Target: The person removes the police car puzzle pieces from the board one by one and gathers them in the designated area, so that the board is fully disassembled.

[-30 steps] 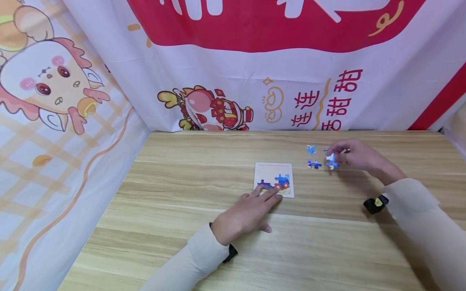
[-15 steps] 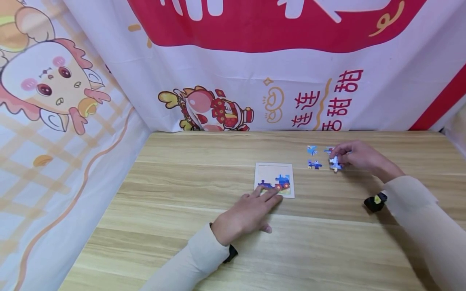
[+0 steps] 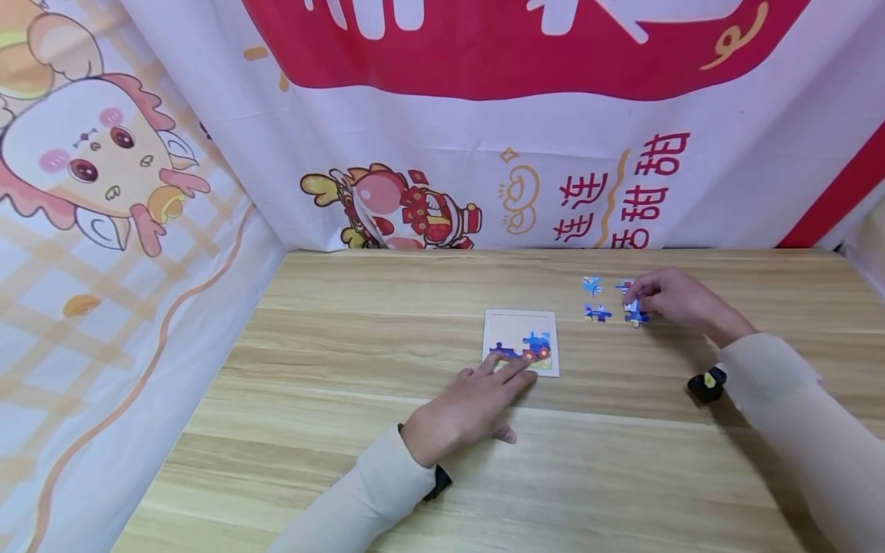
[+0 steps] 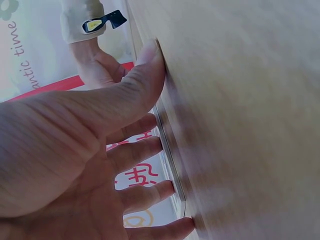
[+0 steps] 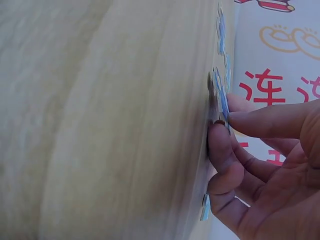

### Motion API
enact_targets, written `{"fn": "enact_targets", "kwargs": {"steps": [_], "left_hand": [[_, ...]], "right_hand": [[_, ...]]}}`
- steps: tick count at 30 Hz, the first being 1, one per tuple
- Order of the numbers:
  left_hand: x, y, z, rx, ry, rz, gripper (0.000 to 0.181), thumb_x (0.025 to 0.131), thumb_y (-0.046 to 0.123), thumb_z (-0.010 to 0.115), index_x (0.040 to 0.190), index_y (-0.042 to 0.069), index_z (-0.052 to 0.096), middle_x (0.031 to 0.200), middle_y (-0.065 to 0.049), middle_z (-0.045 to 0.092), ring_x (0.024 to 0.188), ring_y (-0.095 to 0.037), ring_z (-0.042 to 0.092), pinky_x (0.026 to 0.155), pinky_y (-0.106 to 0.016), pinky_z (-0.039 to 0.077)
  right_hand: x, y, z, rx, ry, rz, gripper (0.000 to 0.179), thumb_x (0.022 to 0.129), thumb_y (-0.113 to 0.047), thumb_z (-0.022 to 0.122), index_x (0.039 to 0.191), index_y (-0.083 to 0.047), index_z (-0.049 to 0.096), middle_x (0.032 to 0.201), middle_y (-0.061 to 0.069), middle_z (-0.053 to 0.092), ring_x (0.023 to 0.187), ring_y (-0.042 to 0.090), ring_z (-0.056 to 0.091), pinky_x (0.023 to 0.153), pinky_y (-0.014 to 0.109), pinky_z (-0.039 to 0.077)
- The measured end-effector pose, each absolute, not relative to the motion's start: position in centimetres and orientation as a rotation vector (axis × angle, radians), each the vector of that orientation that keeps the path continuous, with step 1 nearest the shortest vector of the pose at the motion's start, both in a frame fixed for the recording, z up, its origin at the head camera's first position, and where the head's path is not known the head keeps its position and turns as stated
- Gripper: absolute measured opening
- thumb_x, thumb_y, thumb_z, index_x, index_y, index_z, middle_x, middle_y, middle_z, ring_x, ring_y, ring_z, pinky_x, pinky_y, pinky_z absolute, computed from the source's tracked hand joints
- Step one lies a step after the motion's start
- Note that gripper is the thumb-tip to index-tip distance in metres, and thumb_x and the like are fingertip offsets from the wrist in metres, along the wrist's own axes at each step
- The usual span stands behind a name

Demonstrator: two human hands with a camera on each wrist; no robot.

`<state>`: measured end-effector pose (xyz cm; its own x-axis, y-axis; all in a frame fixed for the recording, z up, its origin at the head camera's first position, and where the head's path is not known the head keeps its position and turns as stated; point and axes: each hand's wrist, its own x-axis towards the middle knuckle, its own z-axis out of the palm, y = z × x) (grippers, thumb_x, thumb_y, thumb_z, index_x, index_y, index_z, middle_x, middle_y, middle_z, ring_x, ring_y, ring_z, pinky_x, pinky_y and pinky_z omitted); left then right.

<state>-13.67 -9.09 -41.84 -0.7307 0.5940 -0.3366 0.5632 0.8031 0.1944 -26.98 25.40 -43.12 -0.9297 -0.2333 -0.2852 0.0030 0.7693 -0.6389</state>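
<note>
A small white puzzle board (image 3: 520, 321) lies on the table, with part of a blue train picture fitted along its lower side. My left hand (image 3: 472, 407) rests its outstretched fingers on the board's near edge, the thumb on the tabletop. Farther right, my right hand (image 3: 676, 298) pinches a blue puzzle piece (image 5: 220, 92) between thumb and finger. That piece is slightly tilted, with one side just off the wood. To its left lie two loose pieces, a light blue one (image 3: 591, 286) and a dark blue one (image 3: 598, 312). Another piece (image 3: 623, 286) is partly covered by the right fingers.
The wooden table (image 3: 332, 338) runs back to a white and red printed cloth (image 3: 442, 130). A second printed cloth (image 3: 104, 307) hangs along the left side. Each wrist wears a black strap, such as the right one (image 3: 708, 384).
The right hand has shifted the pinched piece slightly right and changed its tilt, exposing more of the piece behind it. The left hand has stayed on the board.
</note>
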Motion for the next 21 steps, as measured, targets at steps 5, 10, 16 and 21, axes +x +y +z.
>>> {"fn": "enact_targets", "kwargs": {"steps": [5,10,16,21], "left_hand": [[-13.69,-9.13,-41.98,0.908,2.623,0.089,0.089,0.085,0.044,0.081,0.162,0.024,0.040,0.175,0.005,0.027,0.160,-0.033,0.027,0.115,-0.057,0.046],[-13.73,-9.19,-42.10,0.919,2.623,0.085,0.089,0.085,0.044,0.080,0.162,0.024,0.040,0.175,0.004,0.026,0.160,-0.033,0.027,0.115,-0.057,0.046],[-13.73,-9.21,-42.14,0.922,2.624,0.078,0.089,0.086,0.045,0.080,0.162,0.024,0.040,0.175,0.004,0.026,0.161,-0.033,0.027,0.114,-0.057,0.047],[-13.69,-9.20,-42.09,0.922,2.624,0.079,0.089,0.086,0.045,0.080,0.162,0.024,0.040,0.175,0.004,0.026,0.160,-0.033,0.027,0.114,-0.057,0.047]], "right_hand": [[-26.88,25.18,-43.02,-0.157,2.621,-0.939,0.028,0.100,0.006,0.050,0.115,0.003,0.074,0.130,0.027,0.057,0.090,0.026,0.057,0.070,0.031,0.051],[-26.82,25.19,-43.10,-0.157,2.630,-0.934,0.028,0.099,0.007,0.051,0.115,0.003,0.074,0.125,0.026,0.060,0.088,0.026,0.057,0.067,0.030,0.050],[-26.75,25.30,-43.21,-0.171,2.631,-0.938,0.029,0.097,0.007,0.053,0.116,0.003,0.074,0.119,0.025,0.064,0.091,0.027,0.059,0.071,0.031,0.052],[-26.65,25.17,-43.16,-0.186,2.644,-0.937,0.028,0.096,0.007,0.055,0.116,0.003,0.074,0.131,0.030,0.062,0.093,0.028,0.058,0.070,0.031,0.052]]}}
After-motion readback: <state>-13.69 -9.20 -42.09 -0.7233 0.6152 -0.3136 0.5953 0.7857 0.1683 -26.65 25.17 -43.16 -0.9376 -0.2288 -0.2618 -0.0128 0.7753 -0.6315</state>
